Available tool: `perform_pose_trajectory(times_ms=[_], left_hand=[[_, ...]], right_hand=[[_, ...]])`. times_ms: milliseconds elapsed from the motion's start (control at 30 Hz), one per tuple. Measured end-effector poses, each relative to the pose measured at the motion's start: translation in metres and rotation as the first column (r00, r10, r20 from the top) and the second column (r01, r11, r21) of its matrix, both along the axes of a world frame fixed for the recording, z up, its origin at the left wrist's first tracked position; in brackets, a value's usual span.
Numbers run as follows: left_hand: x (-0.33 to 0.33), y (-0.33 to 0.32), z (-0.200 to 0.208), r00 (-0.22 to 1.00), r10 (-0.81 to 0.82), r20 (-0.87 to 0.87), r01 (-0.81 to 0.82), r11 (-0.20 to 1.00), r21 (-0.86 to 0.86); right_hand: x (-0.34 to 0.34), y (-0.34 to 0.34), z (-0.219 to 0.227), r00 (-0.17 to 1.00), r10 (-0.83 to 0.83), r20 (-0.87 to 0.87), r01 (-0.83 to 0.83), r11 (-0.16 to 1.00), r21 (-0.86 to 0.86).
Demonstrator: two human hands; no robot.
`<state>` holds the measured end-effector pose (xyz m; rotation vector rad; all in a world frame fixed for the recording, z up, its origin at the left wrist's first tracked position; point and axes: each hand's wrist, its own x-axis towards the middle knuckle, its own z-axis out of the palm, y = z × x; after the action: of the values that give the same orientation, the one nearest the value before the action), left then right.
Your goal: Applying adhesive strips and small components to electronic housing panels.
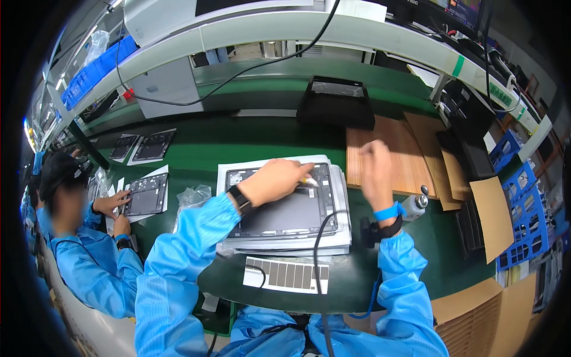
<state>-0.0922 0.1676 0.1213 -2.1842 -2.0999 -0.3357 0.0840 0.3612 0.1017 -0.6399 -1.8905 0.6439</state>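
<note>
A dark grey tablet housing (279, 209) lies face up before me on a stack of white sheets (285, 245). My left hand (276, 181) reaches across its upper half with bent fingers, the index finger stretched toward the top right edge. At its fingertips sits a small white and yellowish piece (310, 182), too small to name. My right hand (378, 175) is raised to the right of the housing, in front of the wooden board (389, 157). Its fingers are curled in; whatever they may hold is hidden. A blue wrist strap (389, 211) circles the right wrist.
A pump bottle (415, 205) stands right of my right wrist. A strip sheet of dark labels (285, 275) lies near the front edge, crossed by a black cable (317, 256). Behind is a black tray (336, 101). To the left, a co-worker (89, 256) handles another housing (146, 195).
</note>
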Motion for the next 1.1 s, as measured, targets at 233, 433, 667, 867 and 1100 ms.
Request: perform_pose_trajectory(times_ms=[233, 433, 667, 867, 1100], left_hand=[[-0.048, -0.124, -0.020, 0.717, 0.574, 0.395, -0.667, 0.730, 0.149], [-0.035, -0.139, -0.070, 0.580, 0.640, 0.504, -0.691, 0.714, -0.112], [-0.016, -0.124, -0.056, 0.679, 0.732, 0.049, -0.726, 0.660, 0.192], [-0.046, -0.132, -0.021, 0.645, 0.551, 0.529, -0.721, 0.668, 0.183], [-0.083, -0.144, -0.066, 0.320, 0.383, 0.867, -0.728, 0.685, -0.033]], right_hand=[[0.006, -0.046, -0.029, 0.839, 0.252, 0.483, -0.401, 0.885, 0.235], [0.004, -0.048, -0.041, 0.891, 0.266, 0.368, -0.331, 0.936, 0.124], [0.003, -0.051, -0.044, 0.936, 0.298, 0.189, -0.307, 0.952, 0.018], [0.007, -0.065, -0.033, 0.965, 0.257, 0.045, -0.251, 0.962, -0.112], [0.007, -0.058, -0.039, 0.890, 0.328, 0.317, -0.255, 0.934, -0.251]])
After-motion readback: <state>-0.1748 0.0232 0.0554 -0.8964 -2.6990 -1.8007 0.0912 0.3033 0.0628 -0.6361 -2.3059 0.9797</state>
